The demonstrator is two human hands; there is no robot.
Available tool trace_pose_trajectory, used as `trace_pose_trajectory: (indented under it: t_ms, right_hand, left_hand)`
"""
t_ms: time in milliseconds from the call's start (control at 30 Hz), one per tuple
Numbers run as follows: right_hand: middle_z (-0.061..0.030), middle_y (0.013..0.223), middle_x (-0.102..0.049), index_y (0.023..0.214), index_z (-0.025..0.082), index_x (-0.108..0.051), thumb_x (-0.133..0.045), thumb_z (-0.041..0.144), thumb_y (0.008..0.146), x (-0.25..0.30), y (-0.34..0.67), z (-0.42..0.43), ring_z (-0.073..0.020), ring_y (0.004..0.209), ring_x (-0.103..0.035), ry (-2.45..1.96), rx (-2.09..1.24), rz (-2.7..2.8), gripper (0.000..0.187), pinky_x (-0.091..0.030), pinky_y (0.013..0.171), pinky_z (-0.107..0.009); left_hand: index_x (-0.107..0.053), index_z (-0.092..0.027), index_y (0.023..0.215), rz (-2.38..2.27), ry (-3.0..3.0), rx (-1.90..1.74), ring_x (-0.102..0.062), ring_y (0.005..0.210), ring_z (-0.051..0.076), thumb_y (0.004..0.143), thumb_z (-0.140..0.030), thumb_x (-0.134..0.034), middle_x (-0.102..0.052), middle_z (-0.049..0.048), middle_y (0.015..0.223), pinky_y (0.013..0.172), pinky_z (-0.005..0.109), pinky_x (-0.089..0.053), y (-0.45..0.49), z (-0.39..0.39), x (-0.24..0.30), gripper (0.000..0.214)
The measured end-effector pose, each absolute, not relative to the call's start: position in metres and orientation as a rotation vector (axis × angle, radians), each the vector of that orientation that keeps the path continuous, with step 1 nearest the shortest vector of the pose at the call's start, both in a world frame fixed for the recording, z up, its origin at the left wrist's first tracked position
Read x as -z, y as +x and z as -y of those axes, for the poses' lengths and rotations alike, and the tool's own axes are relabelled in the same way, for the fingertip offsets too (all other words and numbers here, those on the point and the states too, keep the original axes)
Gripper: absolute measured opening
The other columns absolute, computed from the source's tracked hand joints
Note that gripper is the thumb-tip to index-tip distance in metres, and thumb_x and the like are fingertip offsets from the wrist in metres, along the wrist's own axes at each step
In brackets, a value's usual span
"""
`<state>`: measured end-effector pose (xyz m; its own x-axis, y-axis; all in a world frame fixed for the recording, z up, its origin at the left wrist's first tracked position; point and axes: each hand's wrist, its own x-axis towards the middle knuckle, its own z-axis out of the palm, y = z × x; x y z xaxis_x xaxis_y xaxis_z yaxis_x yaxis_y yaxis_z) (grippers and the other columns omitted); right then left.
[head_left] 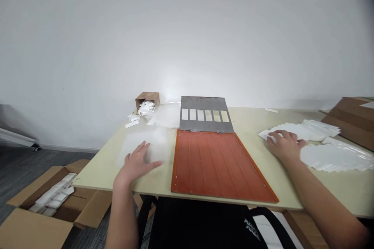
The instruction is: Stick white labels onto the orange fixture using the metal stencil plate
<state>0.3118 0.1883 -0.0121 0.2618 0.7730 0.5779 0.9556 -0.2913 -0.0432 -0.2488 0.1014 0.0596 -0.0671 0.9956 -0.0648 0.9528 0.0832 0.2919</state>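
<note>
Remote feed shows me the right hand (284,144) nearer, half-curled, grip unreadable, at the 9 o'clock end of the far white sleeve fan (317,129) on the worktop (248,140), long axis toward 3; left hand (138,163), spread, empty, over cloudy film (159,140) at 9 from the orange board (216,163).

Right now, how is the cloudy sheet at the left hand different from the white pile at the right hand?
The cloudy sheet is faint, letting the table show through; the white pile looks brighter and more solid. The cloudy sheet lies flat; the white pile is many overlapping pieces fanned out. The cloudy sheet is left of the red board; the white pile is right of it. Both are on the table.
</note>
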Motion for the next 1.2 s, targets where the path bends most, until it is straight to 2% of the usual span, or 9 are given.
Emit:
trace_pose_trajectory:
  t_ms: [100, 200, 333, 433, 600, 667, 833, 1067, 1200]
  right_hand:
    - [-0.0121, 0.123, -0.062, 0.097, 0.026, -0.072, -0.046, 0.034, 0.093, 0.014, 0.313, -0.188, -0.0317, 0.116, -0.043, -2.165, 0.661, 1.531, 0.028, -0.025, 0.082, -0.047]
    - [-0.0102, 0.124, -0.062, 0.098, 0.027, -0.071, -0.045, 0.034, 0.094, 0.014, 0.314, -0.189, -0.0296, 0.117, -0.042, -2.188, 0.668, 1.489, 0.027, -0.023, 0.082, -0.045]
    - [-0.0107, 0.122, -0.061, 0.099, 0.027, -0.072, -0.047, 0.033, 0.093, 0.015, 0.316, -0.188, -0.0287, 0.115, -0.041, -2.202, 0.637, 1.480, 0.026, -0.022, 0.081, -0.043]
    - [-0.0101, 0.121, -0.061, 0.099, 0.026, -0.072, -0.045, 0.034, 0.093, 0.016, 0.318, -0.187, -0.0275, 0.113, -0.040, -2.195, 0.633, 1.474, 0.029, -0.022, 0.081, -0.042]
    - [-0.0093, 0.122, -0.060, 0.099, 0.026, -0.071, -0.044, 0.033, 0.094, 0.016, 0.317, -0.187, -0.0273, 0.115, -0.039, -2.182, 0.619, 1.458, 0.028, -0.021, 0.083, -0.042]
    - [-0.0097, 0.123, -0.060, 0.098, 0.026, -0.071, -0.044, 0.033, 0.093, 0.015, 0.317, -0.186, -0.0281, 0.115, -0.039, -2.169, 0.597, 1.458, 0.028, -0.021, 0.083, -0.043]
    - [-0.0126, 0.123, -0.060, 0.093, 0.028, -0.071, -0.049, 0.032, 0.090, 0.015, 0.319, -0.185, -0.0311, 0.115, -0.039, -2.105, 0.540, 1.473, 0.023, -0.020, 0.081, -0.045]
    - [-0.0126, 0.123, -0.060, 0.093, 0.025, -0.071, -0.050, 0.031, 0.090, 0.013, 0.318, -0.184, -0.0312, 0.115, -0.038, -2.105, 0.529, 1.475, 0.022, -0.021, 0.081, -0.045]
    - [-0.0130, 0.123, -0.060, 0.093, 0.024, -0.072, -0.049, 0.031, 0.091, 0.012, 0.316, -0.182, -0.0302, 0.114, -0.040, -2.114, 0.508, 1.474, 0.024, -0.021, 0.081, -0.045]
  left_hand:
    - [-0.029, -0.017, 0.152, -2.073, 2.011, -0.322, -0.012, 0.150, 0.032, 0.079, -0.071, -0.048, -0.015, 0.0132, 0.162, 0.118, 0.057, -0.010, -0.228, -0.105, -0.050, 0.093]
    - [-0.028, -0.016, 0.152, -2.018, 2.007, -0.251, -0.011, 0.150, 0.031, 0.086, -0.064, -0.043, -0.015, 0.0118, 0.162, 0.119, 0.054, -0.014, -0.209, -0.106, -0.048, 0.083]
    - [-0.040, -0.012, 0.145, -2.008, 2.028, -0.228, -0.023, 0.147, 0.033, 0.091, -0.044, -0.046, -0.028, 0.0150, 0.159, 0.116, 0.052, -0.024, -0.201, -0.103, -0.048, 0.064]
    - [-0.050, -0.013, 0.137, -1.984, 2.091, -0.283, -0.038, 0.141, 0.028, 0.092, -0.031, -0.045, -0.041, 0.0147, 0.153, 0.112, 0.043, -0.033, -0.201, -0.100, -0.050, 0.049]
    - [-0.049, -0.015, 0.137, -1.971, 2.152, -0.378, -0.051, 0.131, 0.022, 0.090, -0.022, -0.047, -0.055, 0.0121, 0.142, 0.107, 0.032, -0.040, -0.197, -0.098, -0.051, 0.048]
    - [-0.051, -0.014, 0.134, -1.995, 2.167, -0.403, -0.048, 0.134, 0.023, 0.088, -0.022, -0.051, -0.052, 0.0140, 0.144, 0.108, 0.033, -0.038, -0.195, -0.099, -0.049, 0.047]
    - [-0.057, -0.010, 0.120, -2.127, 2.111, -0.376, -0.042, 0.136, 0.038, 0.086, -0.041, -0.058, -0.047, 0.0257, 0.144, 0.106, 0.051, -0.038, -0.198, -0.100, -0.041, 0.046]
    - [-0.062, -0.017, 0.101, -2.095, 2.124, -0.370, -0.057, 0.118, 0.028, 0.089, -0.035, -0.053, -0.063, 0.0161, 0.126, 0.093, 0.038, -0.046, -0.203, -0.098, -0.044, 0.023]
    - [-0.061, -0.016, 0.112, -2.112, 2.102, -0.397, -0.062, 0.109, 0.027, 0.090, -0.030, -0.049, -0.068, 0.0136, 0.115, 0.090, 0.036, -0.047, -0.202, -0.096, -0.049, 0.028]
